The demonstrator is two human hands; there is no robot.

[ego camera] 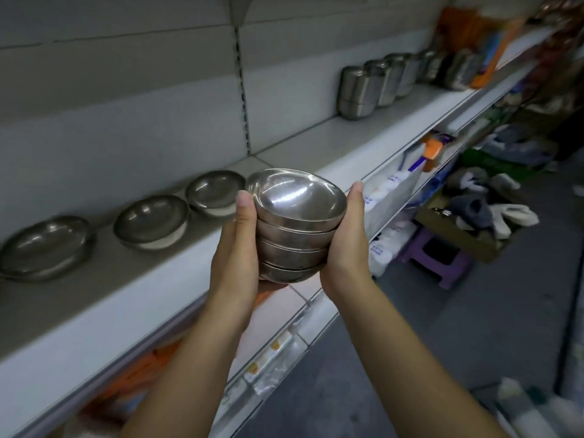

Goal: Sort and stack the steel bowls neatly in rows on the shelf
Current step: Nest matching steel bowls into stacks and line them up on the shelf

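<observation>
Left hand (240, 248) and right hand (346, 238) clasp a nested stack of round steel bowls (295, 226) from both sides (steadying it) above the white shelf (177, 263)

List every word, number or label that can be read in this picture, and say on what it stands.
Nothing can be read with certainty.
White bottles under the shelf: blue print, too blurred to read.
Tags on the edge strip lower down: too small and blurred.
Stack of steel bowls: no marking shows.
</observation>
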